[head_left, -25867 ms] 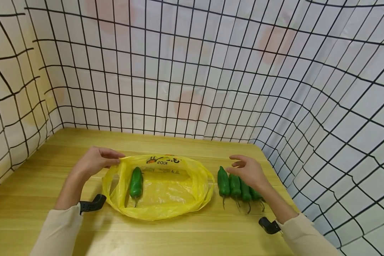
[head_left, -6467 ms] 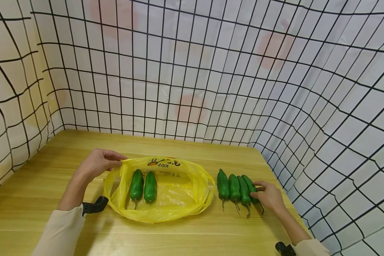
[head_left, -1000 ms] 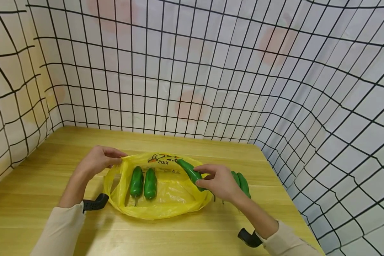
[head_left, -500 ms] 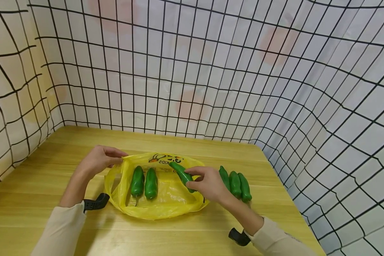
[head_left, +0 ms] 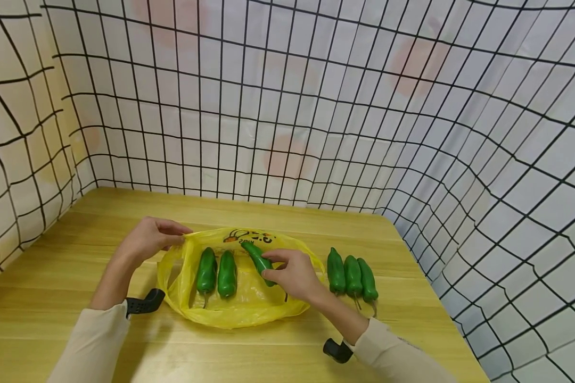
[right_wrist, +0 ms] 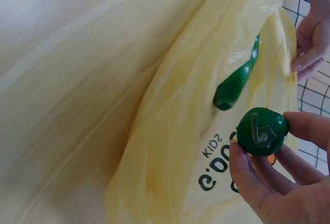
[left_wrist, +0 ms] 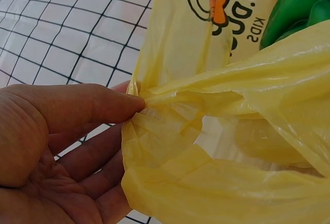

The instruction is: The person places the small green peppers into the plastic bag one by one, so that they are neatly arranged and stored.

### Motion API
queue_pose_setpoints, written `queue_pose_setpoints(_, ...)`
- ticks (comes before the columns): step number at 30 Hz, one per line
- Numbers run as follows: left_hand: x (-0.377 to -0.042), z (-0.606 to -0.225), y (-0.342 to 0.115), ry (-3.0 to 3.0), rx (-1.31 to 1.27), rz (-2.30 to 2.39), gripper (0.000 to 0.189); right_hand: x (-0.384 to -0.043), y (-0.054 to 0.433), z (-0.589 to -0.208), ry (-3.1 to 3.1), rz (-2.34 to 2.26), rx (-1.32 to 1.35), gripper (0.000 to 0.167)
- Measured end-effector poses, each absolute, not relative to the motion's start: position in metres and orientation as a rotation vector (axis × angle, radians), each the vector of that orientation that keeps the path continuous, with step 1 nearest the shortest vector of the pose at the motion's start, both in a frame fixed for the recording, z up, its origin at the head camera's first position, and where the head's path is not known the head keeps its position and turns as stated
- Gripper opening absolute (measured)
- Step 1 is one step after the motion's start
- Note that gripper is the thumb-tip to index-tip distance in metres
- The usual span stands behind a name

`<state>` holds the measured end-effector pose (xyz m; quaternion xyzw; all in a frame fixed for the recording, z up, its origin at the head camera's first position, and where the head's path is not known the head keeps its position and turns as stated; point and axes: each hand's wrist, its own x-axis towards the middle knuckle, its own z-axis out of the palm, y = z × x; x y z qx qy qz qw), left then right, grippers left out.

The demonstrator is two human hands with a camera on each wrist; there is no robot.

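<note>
A yellow plastic bag [head_left: 249,311] lies with its mouth spread, dark lettering on its far inner wall. My left hand [head_left: 149,239] pinches the bag's left edge between thumb and fingers, as the left wrist view shows up close. Over the bag's opening, my right hand [head_left: 294,272] holds a green pepper [head_left: 257,260] by its sides, tip pointing away and to the left. In the right wrist view the held pepper [right_wrist: 262,131] shows its stem end. Two more peppers, one on the left [head_left: 206,271] and one beside it [head_left: 227,274], lie side by side in the bag.
To the right of the bag, three green peppers [head_left: 353,276] lie in a row on the wooden table [head_left: 211,356]. White walls with a black grid [head_left: 249,106] enclose the table at the back and sides.
Over the last second my right hand has carried the pepper leftward, further over the bag. Earlier, one pepper lay in the bag, then two, and the right row had more. My left hand keeps its place.
</note>
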<state>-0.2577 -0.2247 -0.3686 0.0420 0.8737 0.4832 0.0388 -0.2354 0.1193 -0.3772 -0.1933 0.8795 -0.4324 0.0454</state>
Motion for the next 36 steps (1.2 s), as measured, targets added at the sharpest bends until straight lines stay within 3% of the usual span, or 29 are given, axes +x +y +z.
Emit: queue_pose_setpoints(36,-0.257,-0.369,-0.225,2.688,0.140,1.469,0.033,-0.250,0.092,-0.419,2.713,-1.355,-0.558,0.033)
